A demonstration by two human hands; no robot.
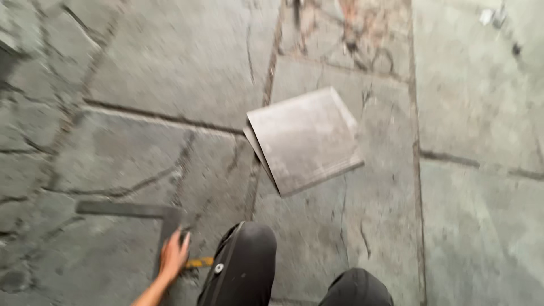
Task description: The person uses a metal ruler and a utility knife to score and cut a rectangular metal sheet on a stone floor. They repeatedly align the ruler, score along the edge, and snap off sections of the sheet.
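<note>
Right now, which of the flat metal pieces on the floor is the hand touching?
The dark L-shaped piece at lower left, under the left hand. The pale square sheets lie apart, untouched.

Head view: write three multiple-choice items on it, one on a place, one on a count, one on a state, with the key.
1. Where does the grey sheet lie?
A. on the cracked stone floor
B. on a table
C. across the knees

2. How many hands show?
A. none
B. one
C. two

3. How is the left hand?
A. holding the sheet up
B. resting on a dark L-shaped square
C. tucked behind a knee

Key:
1 A, the sheet lies flat on the floor slabs beyond the knees.
2 B, only the left hand shows, at the lower left.
3 B, its fingers lie on the square on the floor.
</note>
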